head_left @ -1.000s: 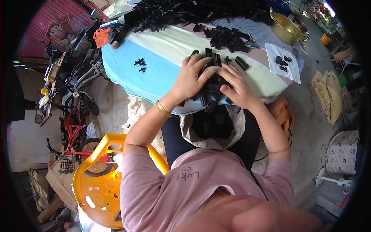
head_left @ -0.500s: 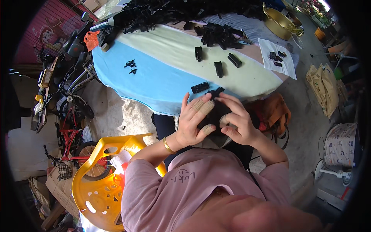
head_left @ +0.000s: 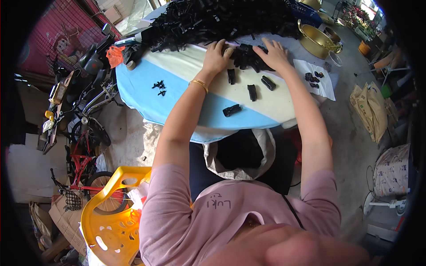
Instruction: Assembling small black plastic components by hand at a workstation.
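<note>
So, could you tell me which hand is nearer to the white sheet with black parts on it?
Right. The right hand rests just left of the white sheet; the left hand lies farther left.

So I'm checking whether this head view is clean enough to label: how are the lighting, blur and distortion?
Head view: even daylight with soft shadows; bright, washed-out patch at the top right; strong fisheye bending the table edge, black corners around the rim; left hand, right hand and the small black parts between them fairly sharp; a blurred shape very close to the lens at the bottom edge.
</note>
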A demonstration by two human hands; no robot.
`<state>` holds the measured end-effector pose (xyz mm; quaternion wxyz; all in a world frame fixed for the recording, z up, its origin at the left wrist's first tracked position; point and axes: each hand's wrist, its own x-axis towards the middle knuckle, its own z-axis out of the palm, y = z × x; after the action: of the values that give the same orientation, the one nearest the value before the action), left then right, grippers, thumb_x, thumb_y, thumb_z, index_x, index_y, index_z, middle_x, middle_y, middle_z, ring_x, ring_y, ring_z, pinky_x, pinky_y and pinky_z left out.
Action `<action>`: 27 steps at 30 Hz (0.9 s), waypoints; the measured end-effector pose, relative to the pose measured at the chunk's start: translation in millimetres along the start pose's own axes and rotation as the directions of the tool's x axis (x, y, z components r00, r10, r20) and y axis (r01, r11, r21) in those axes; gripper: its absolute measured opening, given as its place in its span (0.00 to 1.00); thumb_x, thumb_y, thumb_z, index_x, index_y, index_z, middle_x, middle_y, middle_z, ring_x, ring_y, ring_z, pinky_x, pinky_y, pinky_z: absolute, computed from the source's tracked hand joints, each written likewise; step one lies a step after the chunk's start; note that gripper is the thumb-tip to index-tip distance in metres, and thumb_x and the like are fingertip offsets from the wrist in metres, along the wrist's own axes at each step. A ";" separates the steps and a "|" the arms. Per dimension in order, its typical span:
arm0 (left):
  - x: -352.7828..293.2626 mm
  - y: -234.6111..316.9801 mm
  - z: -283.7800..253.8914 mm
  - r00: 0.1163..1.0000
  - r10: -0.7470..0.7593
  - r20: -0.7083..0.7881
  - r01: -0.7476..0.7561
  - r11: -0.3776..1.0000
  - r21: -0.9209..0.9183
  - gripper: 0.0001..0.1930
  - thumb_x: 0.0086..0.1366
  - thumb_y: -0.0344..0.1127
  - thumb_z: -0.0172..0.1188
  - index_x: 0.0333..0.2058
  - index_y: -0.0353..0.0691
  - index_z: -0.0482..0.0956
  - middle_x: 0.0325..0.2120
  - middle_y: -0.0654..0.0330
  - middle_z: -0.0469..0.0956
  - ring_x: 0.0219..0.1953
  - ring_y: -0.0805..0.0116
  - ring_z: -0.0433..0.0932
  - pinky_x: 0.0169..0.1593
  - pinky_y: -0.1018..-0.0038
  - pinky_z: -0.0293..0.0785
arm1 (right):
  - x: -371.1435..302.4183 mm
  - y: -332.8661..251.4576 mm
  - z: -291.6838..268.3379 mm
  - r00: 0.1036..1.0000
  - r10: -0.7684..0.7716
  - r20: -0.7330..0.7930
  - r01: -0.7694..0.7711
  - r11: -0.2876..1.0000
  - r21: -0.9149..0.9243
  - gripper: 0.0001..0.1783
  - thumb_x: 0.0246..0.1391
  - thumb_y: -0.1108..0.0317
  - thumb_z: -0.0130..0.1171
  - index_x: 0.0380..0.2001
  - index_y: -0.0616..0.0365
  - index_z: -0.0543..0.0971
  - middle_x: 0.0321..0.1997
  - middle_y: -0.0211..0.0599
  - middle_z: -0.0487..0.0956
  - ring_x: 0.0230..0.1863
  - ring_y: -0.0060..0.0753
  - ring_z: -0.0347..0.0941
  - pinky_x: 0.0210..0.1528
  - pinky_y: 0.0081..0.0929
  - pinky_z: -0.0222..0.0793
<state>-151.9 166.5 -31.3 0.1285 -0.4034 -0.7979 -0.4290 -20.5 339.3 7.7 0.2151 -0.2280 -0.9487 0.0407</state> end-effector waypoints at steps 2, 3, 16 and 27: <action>1.7 3.7 2.7 0.987 0.040 0.157 -0.031 0.998 -0.063 0.25 0.58 0.47 0.49 0.51 0.39 0.65 0.48 0.49 0.67 0.53 0.53 0.61 0.58 0.64 0.53 | 11.9 -10.0 -4.8 0.939 -0.006 0.343 -0.081 0.968 0.239 0.40 0.48 0.33 0.38 0.57 0.49 0.61 0.58 0.45 0.64 0.59 0.47 0.57 0.61 0.42 0.45; 0.1 9.8 0.1 0.984 0.096 0.147 -0.085 0.993 -0.081 0.24 0.59 0.47 0.48 0.50 0.39 0.66 0.46 0.50 0.70 0.51 0.55 0.66 0.55 0.66 0.57 | 10.1 -17.9 1.2 0.962 -0.045 0.269 0.000 0.986 0.164 0.39 0.49 0.33 0.37 0.55 0.50 0.64 0.56 0.44 0.65 0.59 0.46 0.58 0.61 0.42 0.47; -8.4 11.8 -23.7 0.908 0.113 0.404 0.030 0.943 -0.331 0.21 0.62 0.46 0.50 0.46 0.36 0.72 0.45 0.57 0.71 0.49 0.68 0.67 0.53 0.75 0.61 | -63.9 -37.8 -32.0 0.854 -0.519 -0.045 0.399 0.596 0.697 0.22 0.54 0.54 0.49 0.46 0.58 0.73 0.51 0.46 0.69 0.53 0.42 0.65 0.53 0.30 0.60; -68.9 93.8 -42.1 0.885 0.116 0.450 0.029 0.953 -0.303 0.17 0.62 0.43 0.48 0.37 0.35 0.75 0.33 0.50 0.74 0.37 0.59 0.72 0.42 0.71 0.67 | -124.3 -19.7 -35.3 0.936 -0.348 -0.062 0.297 0.680 0.670 0.30 0.53 0.47 0.48 0.47 0.65 0.68 0.50 0.51 0.68 0.53 0.48 0.62 0.54 0.35 0.57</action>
<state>-42.9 125.3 10.4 -0.1189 -0.5267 -0.7213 -0.4337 86.3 265.0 -5.3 0.2524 0.0370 -0.9020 0.3483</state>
